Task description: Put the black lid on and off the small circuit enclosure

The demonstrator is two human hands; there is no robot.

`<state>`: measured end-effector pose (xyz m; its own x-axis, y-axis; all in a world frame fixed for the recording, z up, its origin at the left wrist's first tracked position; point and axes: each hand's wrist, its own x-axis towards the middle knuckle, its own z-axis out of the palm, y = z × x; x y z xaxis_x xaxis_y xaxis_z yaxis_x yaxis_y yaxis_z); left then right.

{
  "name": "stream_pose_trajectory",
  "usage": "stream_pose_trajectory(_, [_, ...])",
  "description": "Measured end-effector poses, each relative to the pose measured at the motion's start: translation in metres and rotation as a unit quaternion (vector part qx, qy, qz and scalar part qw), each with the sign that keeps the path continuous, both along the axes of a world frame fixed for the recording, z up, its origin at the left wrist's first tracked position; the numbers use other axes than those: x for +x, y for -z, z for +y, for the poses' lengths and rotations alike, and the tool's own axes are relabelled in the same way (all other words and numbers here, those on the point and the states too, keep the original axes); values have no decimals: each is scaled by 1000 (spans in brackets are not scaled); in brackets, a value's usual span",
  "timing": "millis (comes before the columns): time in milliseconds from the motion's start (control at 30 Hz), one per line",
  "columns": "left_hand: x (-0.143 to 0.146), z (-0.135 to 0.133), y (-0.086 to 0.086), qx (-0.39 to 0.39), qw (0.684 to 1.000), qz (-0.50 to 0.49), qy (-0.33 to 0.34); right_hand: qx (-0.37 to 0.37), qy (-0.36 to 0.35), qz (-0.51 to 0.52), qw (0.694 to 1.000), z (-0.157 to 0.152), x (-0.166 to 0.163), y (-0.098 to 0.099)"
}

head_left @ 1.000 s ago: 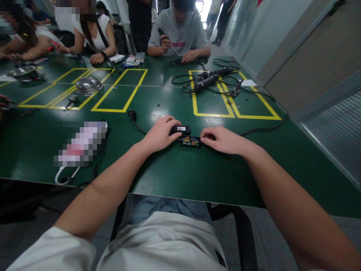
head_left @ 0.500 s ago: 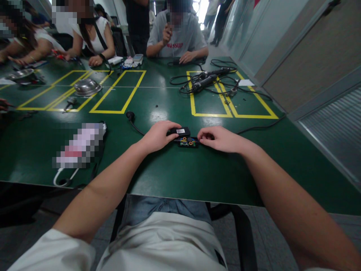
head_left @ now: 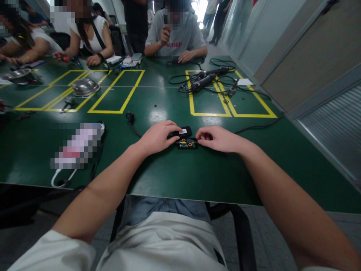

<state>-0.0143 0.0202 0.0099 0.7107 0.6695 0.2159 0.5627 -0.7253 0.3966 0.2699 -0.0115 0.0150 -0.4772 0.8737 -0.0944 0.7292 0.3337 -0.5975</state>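
Observation:
A small black casing lies open on the green table, showing a circuit board with two orange-ringed coils and some wires. Just behind it is its black cover, with a white label. My left hand has its fingers on the left end of the cover, and its thumb reaches the casing's left end. My right hand is curled, thumb and forefinger pinched at the casing's right end. A black cord with a plug runs behind my left hand; another black cable leads off to the right.
A phone-like item, blurred out, lies at the left on the green table. Further back are a metal bowl, yellow tape rectangles and black corded tools. Several people sit opposite; one holds a dark object up.
The cover has shifted slightly right and now shows more of its surface beside my left fingers. My right hand stays at the casing's right end. The whole view has drifted slightly.

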Motion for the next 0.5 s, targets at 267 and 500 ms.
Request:
stream_pose_trajectory(267, [0, 1, 1, -16, 999, 35, -31, 8, 0, -4, 1000, 0, -1, 0])
stream_pose_trajectory(500, [1, 1, 1, -17, 998, 50, -41, 8, 8, -19, 1000, -1, -2, 1])
